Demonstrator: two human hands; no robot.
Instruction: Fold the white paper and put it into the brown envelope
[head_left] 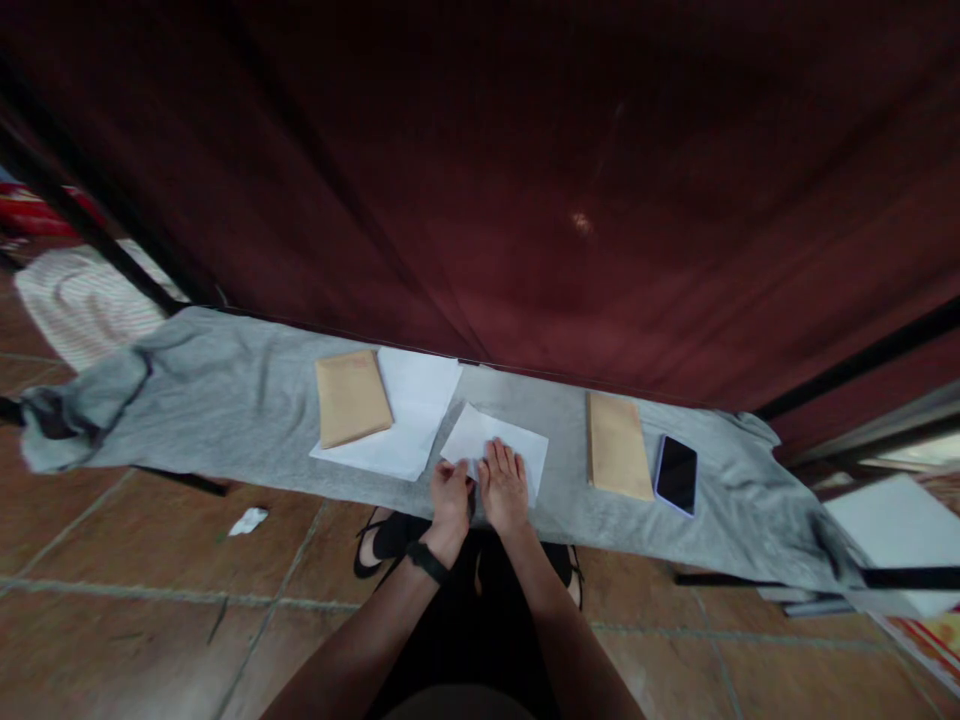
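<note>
Nearest: black trousers (469,630) between the forearms; dark band (427,562) on the left wrist. Tiled floor (180,640) below, white scrap (248,521) lying on it to the left.

Left hand (450,492): grip curled at the near-left edge of the white sheet (480,425); cannot tell whether it pinches the paper. Right hand (504,485): grip open, laid flat on the sheet, fingers pointing away from the body.

Sheet lies at mid-worktop (564,490), on a grey cloth (247,420). To its right, apart: brown envelope (619,445), with phone (677,474) just beside it, screen up, dark. To its left: larger white paper (416,410), partly under a brown packet (352,398).

Beyond the worktop: dark red curtain (480,200).
</note>
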